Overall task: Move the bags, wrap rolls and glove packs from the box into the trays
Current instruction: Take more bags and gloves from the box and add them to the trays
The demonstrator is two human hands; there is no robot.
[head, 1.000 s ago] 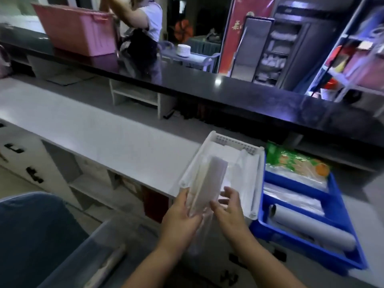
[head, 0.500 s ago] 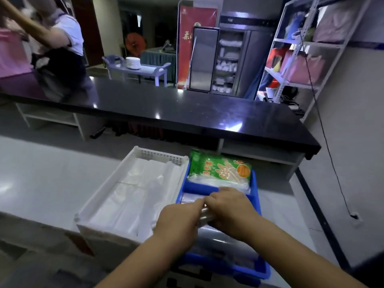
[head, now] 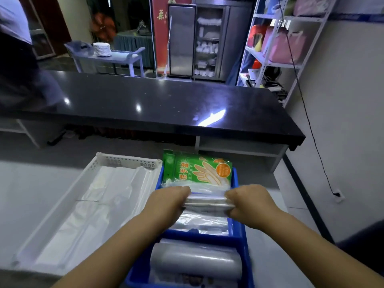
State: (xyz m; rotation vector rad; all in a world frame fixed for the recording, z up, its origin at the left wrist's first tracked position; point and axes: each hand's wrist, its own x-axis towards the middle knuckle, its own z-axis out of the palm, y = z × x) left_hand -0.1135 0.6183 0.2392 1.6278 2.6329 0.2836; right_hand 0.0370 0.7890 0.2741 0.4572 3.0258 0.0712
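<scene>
Hands spread apart since 0.5 s ago: left hand (head: 169, 202) and right hand (head: 248, 201) grip clear pack (head: 206, 201) ends over blue tray (head: 239, 227).

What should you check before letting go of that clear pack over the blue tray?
1. Both hands grip the clear pack, left hand and right hand at its ends: ok.
2. Pack is over the blue tray, middle section: ok.
3. Green glove pack stays out of the way, behind it: ok.
4. Wrap roll is in the nearest section, apart: ok.
5. Pack lies flat on the plastic underneath: cannot tell.
</scene>
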